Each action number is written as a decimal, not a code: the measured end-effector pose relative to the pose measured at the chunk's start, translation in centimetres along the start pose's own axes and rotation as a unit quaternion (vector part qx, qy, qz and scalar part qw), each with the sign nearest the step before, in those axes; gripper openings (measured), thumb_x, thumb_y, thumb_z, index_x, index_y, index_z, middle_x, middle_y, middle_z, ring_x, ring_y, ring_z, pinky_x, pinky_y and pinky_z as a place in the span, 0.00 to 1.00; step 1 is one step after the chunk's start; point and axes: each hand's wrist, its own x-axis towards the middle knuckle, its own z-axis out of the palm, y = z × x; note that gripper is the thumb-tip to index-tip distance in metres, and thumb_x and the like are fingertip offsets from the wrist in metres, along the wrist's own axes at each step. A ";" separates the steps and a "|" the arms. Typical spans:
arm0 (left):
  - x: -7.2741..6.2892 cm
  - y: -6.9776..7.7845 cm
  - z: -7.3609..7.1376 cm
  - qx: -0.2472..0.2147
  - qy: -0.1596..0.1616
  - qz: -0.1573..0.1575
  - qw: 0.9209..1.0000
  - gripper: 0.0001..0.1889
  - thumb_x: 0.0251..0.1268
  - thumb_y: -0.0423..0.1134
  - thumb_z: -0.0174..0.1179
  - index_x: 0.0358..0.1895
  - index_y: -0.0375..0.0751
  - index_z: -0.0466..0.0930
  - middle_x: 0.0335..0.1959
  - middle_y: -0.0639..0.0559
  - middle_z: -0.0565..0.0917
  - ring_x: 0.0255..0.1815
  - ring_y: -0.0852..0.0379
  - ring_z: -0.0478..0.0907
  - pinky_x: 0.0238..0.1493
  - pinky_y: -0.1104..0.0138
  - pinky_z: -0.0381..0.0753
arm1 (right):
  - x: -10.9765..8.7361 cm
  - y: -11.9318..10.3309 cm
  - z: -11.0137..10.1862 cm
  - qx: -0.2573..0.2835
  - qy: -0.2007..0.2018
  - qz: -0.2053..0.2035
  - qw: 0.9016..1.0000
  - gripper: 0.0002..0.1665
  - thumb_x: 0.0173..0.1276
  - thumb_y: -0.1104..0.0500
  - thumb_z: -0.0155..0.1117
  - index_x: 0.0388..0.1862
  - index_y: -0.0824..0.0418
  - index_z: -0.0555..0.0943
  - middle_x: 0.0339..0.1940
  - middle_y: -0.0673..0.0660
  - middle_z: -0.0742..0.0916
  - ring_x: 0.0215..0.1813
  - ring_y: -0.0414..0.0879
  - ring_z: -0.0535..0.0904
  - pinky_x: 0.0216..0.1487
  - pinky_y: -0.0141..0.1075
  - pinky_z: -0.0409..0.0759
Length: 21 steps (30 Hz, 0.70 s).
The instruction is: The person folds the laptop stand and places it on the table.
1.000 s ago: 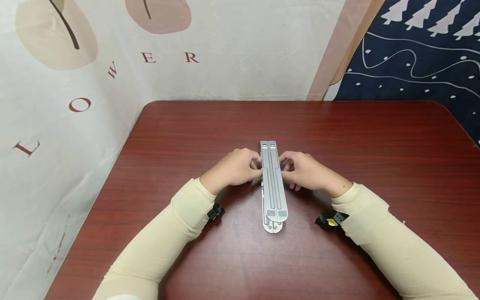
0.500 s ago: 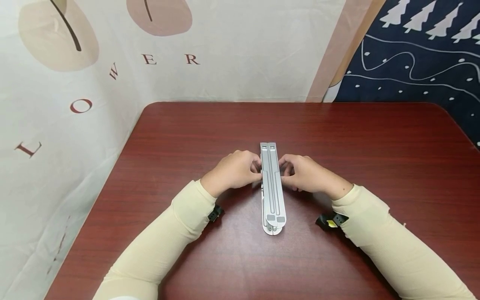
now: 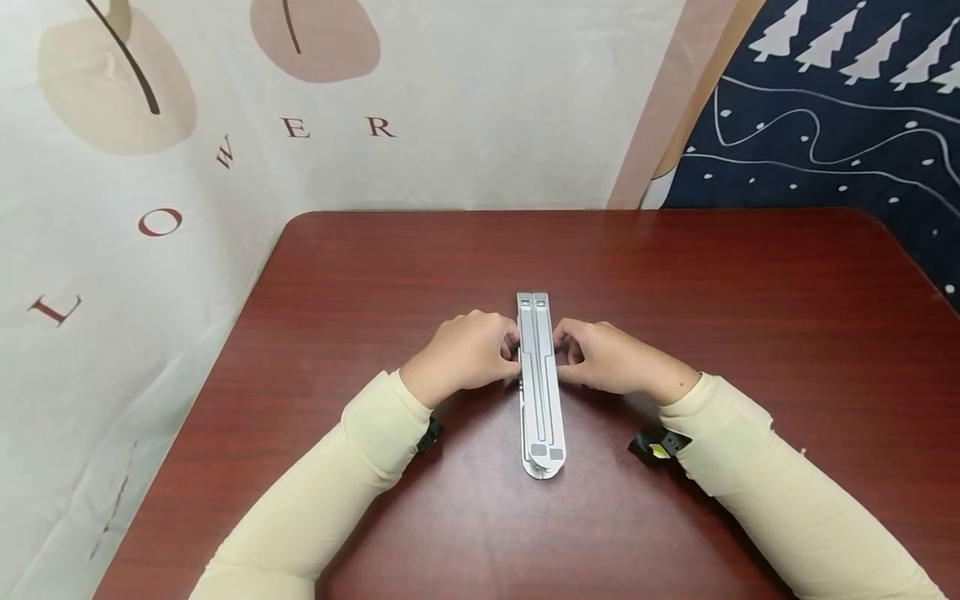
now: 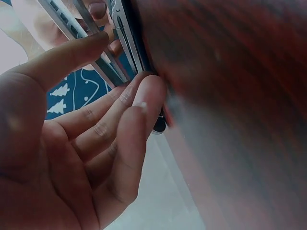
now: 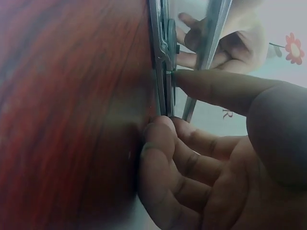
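A silver folding laptop stand (image 3: 542, 383) lies lengthwise near the middle of the table, its bars folded together into a narrow shape. At its near rounded end, two grey pads show on top, and the lower layer peeks out beneath. My left hand (image 3: 468, 354) holds the stand's left side with curled fingers and thumb. Opposite it, my right hand (image 3: 611, 357) grips the right side in the same way. In the left wrist view a gap shows between the upper bars (image 4: 72, 26) and the lower bars (image 4: 127, 36). The right wrist view shows my thumb (image 5: 216, 88) touching the lower layer.
The reddish-brown wooden table (image 3: 405, 258) has rounded far corners. Behind it hangs a pale printed cloth (image 3: 480, 125) with letters, and a dark blue cloth (image 3: 840, 142) with white trees at the right. Black wrist straps sit under both pale sleeves (image 3: 738, 433).
The stand's upper layer has come down closer to the lower one, its near end shifting slightly left over it. Both hands keep their hold at the sides. The head view has tilted slightly.
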 end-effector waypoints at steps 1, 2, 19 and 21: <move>0.0 0.0 0.0 0.003 0.002 0.000 1.000 0.07 0.54 0.46 0.69 0.34 0.54 0.83 0.23 0.66 0.81 0.29 0.61 0.78 0.34 0.58 0.77 | 0.0 0.0 0.0 -0.009 0.000 -0.006 1.000 0.16 0.62 0.60 0.70 0.45 0.64 0.76 0.22 0.50 0.80 0.23 0.37 0.74 0.29 0.32 0.73; -0.1 0.0 0.0 0.006 0.003 0.001 1.000 0.07 0.54 0.46 0.70 0.34 0.54 0.83 0.23 0.66 0.81 0.29 0.61 0.78 0.33 0.59 0.77 | -0.1 0.0 0.0 -0.017 -0.001 -0.009 1.000 0.16 0.62 0.59 0.70 0.45 0.63 0.76 0.22 0.50 0.80 0.24 0.37 0.73 0.29 0.32 0.73; -0.4 0.1 0.2 0.072 0.004 0.016 0.997 0.15 0.51 0.49 0.71 0.21 0.52 0.72 0.18 0.58 0.72 0.25 0.54 0.75 0.27 0.56 0.74 | -0.3 -0.5 -0.1 -0.068 -0.016 -0.007 0.998 0.16 0.61 0.58 0.72 0.43 0.61 0.76 0.20 0.49 0.77 0.23 0.38 0.71 0.27 0.33 0.70; -0.4 0.1 0.2 0.075 0.005 0.019 0.997 0.15 0.51 0.49 0.72 0.21 0.53 0.73 0.18 0.57 0.73 0.25 0.54 0.76 0.27 0.55 0.75 | -0.3 -0.6 -0.1 -0.072 -0.016 -0.004 0.997 0.17 0.61 0.58 0.72 0.43 0.61 0.76 0.20 0.49 0.77 0.22 0.38 0.71 0.26 0.32 0.69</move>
